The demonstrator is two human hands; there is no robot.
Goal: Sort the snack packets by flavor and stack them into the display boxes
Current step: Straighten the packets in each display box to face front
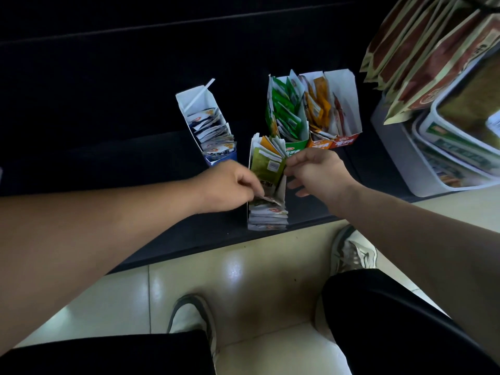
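- left hand [232, 185] pinches packets [267, 212] low in the near box [282, 189] (on the dark bench [108, 158])
- right hand [316, 171] grips the olive packet [266, 166] by its top corner, I think, it's dim

Dim, underexposed scene; glare on floor tiles [238, 269]; wide-angle edge distortion.
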